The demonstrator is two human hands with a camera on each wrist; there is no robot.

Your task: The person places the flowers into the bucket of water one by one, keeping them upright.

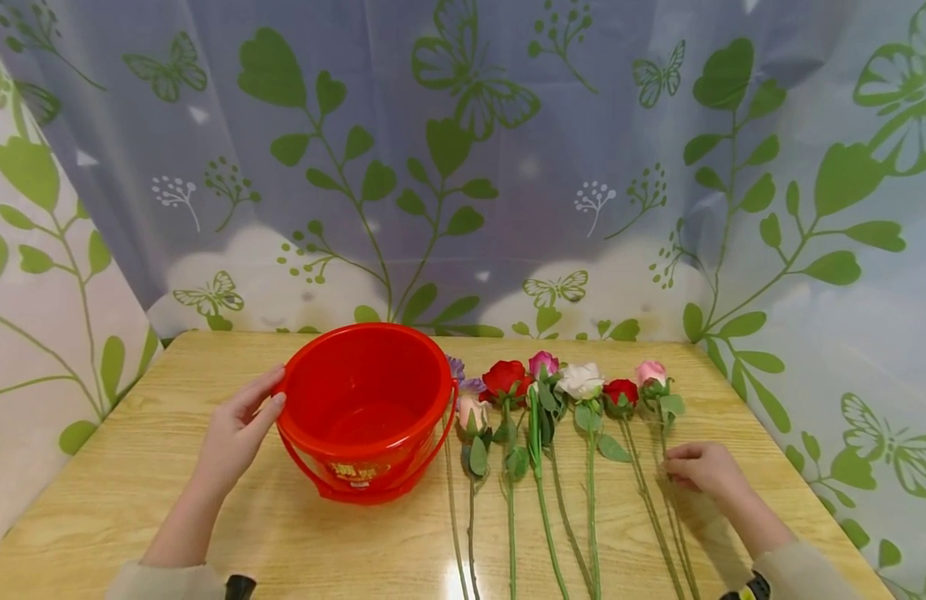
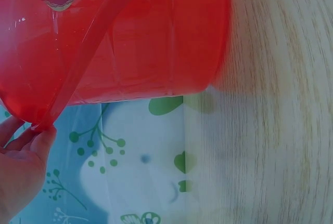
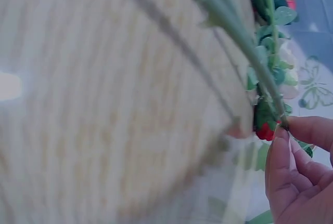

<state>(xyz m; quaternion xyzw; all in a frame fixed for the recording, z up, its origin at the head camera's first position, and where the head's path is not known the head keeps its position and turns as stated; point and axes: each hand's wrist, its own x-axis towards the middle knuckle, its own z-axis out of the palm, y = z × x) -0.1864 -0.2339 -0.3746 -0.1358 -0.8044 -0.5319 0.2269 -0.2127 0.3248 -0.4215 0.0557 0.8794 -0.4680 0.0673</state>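
A red plastic bucket (image 1: 365, 450) stands upright on the wooden table, its handle (image 2: 86, 57) lowered along the front. My left hand (image 1: 241, 425) touches the bucket's left side near the rim and the handle's joint, with the fingers fairly straight. At the right, my right hand (image 1: 708, 473) pinches the green stem (image 3: 244, 44) of a pink rose (image 1: 650, 372) between thumb and fingers. In the right wrist view the stem runs up from the fingertips, slightly above the tabletop. Beside it lies a small red rose (image 1: 622, 392).
Between bucket and right hand lie more artificial flowers: a white rose (image 1: 581, 381), a magenta rose (image 1: 543, 363), a large red rose (image 1: 506, 379), a peach rose (image 1: 473, 412) and a partly hidden purple flower (image 1: 457, 368). A printed curtain (image 1: 508, 208) hangs behind the table (image 1: 132, 467).
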